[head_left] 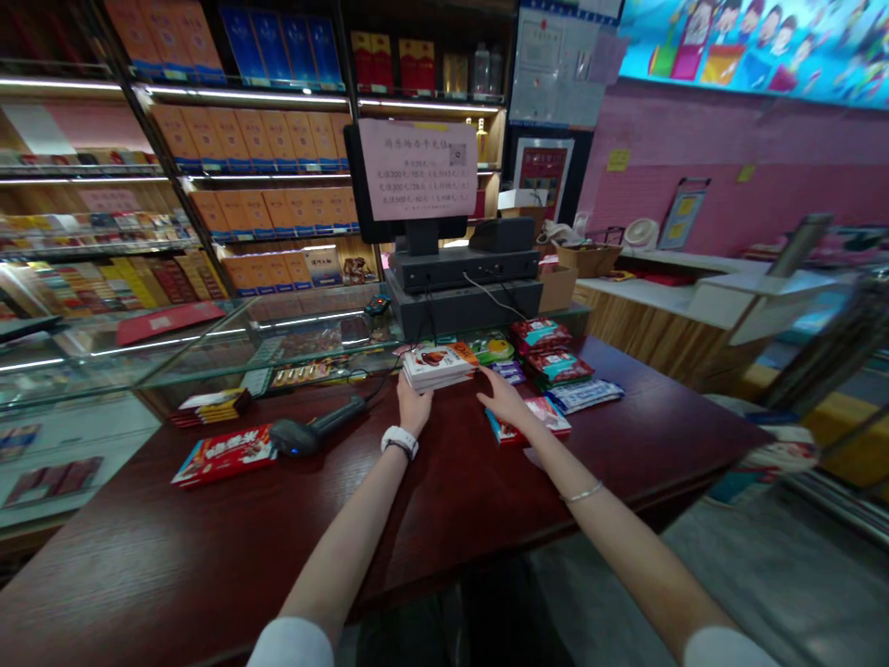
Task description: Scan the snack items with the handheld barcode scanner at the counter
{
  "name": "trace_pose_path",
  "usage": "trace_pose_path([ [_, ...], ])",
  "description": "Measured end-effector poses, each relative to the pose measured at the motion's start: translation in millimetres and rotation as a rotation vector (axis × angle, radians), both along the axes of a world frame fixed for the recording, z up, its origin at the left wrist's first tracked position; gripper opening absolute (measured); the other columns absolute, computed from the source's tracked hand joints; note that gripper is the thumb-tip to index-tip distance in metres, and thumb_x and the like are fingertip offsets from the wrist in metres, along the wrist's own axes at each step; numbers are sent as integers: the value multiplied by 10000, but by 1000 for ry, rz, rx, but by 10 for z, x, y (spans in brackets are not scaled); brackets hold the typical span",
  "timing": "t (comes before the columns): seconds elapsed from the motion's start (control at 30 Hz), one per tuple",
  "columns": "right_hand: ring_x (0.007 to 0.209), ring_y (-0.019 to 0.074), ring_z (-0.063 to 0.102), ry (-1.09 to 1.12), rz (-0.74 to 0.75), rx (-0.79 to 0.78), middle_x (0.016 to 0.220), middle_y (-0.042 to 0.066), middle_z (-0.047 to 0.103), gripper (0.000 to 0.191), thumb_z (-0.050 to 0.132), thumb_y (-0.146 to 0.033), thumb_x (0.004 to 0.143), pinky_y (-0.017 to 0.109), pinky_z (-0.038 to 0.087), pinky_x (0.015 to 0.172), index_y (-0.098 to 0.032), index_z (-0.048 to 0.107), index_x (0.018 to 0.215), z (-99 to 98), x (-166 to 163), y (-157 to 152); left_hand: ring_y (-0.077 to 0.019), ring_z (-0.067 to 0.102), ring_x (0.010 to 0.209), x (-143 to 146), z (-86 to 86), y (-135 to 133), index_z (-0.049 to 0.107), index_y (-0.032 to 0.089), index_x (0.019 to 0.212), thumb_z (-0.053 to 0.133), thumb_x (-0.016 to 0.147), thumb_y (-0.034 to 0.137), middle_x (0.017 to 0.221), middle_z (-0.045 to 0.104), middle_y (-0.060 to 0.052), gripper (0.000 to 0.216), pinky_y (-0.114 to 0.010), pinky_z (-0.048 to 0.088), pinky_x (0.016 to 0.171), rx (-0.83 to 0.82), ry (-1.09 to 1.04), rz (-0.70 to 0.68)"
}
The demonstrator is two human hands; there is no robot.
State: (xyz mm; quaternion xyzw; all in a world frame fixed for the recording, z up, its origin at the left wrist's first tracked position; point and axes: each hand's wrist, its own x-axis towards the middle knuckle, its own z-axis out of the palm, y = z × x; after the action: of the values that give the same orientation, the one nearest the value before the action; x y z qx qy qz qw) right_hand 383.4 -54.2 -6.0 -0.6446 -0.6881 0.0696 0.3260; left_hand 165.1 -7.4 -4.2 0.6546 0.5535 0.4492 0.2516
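Note:
A small stack of flat white-and-orange snack boxes [439,362] lies on the dark wooden counter [347,537]. My left hand [415,406] grips its front left corner, with most of the fingers hidden behind the boxes. At the stack's right end is my right hand [504,400], thumb and forefinger apart; whether a fingertip touches the boxes I cannot tell. Under and beside my right wrist lies a pink-and-blue flat packet [552,414]. Red snack bags [556,364] are piled farther right, with blue-and-white packets [587,396] in front of them.
A black barcode scanner [316,428] rests beside a red box [226,454] on the left, near yellow-and-dark packets [212,408]. Behind stand a cash drawer [462,310] and a screen covered by a paper notice [420,171]. A glass display case [194,357] borders the counter.

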Motion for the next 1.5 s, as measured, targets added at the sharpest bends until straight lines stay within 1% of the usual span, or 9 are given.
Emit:
trace_pose_path([
  [0.1,1364,279,472,-79,15,21,1477,176,484,646,533,-266,846,454,359,1144,-134,395,1464,-20,154,-205,-273,289,1480,-25,-31,-157,233,113,1495,604,789,149,1543,347,-203,798,-415,248,1228,54,-5,27],
  [0.23,1336,285,499,-153,-19,40,1429,158,529,620,537,-320,869,462,414,1098,-175,410,1458,-37,436,-547,-285,220,1508,53,23,-511,270,127,1491,580,808,163,1591,264,-185,751,-449,222,1241,151,116,-44],
  [0.47,1171,287,609,-246,-45,104,1244,137,638,340,485,-321,928,475,467,1060,-217,655,1204,-87,610,-1166,-248,402,1419,354,95,-1100,528,237,1334,523,891,200,1521,438,-105,445,-514,253,1222,312,508,-589],
  [0.57,1180,271,612,-273,4,90,1272,107,641,346,479,-233,915,473,482,1059,-258,676,1197,-149,591,-1283,-237,514,1316,447,44,-1203,558,272,1317,511,913,210,1469,510,-80,412,-466,378,1164,346,620,-693],
  [0.73,1192,250,618,-295,37,67,1280,103,658,411,447,-124,899,464,485,1069,-247,693,1204,-172,604,-1157,-209,640,1110,590,30,-1123,586,284,1294,448,933,154,1411,561,-70,407,-374,510,1019,296,706,-641],
  [1.13,1220,210,592,-325,43,-10,1277,125,660,419,442,-42,886,402,440,1090,-167,677,1210,-83,679,-457,-237,630,1078,958,52,-625,659,248,1167,362,945,107,1316,605,-118,397,-400,492,981,218,687,-477],
  [1.27,1271,217,549,-344,13,63,1334,121,619,483,418,-40,874,451,396,1122,-188,622,1285,-179,669,-482,-266,548,1226,953,2,-594,638,237,1207,397,913,91,1315,607,-119,407,-439,439,1061,275,658,-451],
  [1.4,1409,265,411,-367,-91,93,1496,167,467,564,433,-68,841,514,292,1180,-124,507,1397,-229,647,-550,-286,401,1400,898,-29,-633,537,205,1351,464,881,104,1477,487,-129,486,-460,364,1148,348,631,-410],
  [1.5,1430,267,381,-376,-100,83,1519,166,440,591,444,-84,819,515,262,1195,-116,492,1407,-217,626,-567,-287,379,1427,810,-25,-687,488,207,1395,505,874,144,1531,433,-118,525,-484,332,1176,355,670,-396],
])
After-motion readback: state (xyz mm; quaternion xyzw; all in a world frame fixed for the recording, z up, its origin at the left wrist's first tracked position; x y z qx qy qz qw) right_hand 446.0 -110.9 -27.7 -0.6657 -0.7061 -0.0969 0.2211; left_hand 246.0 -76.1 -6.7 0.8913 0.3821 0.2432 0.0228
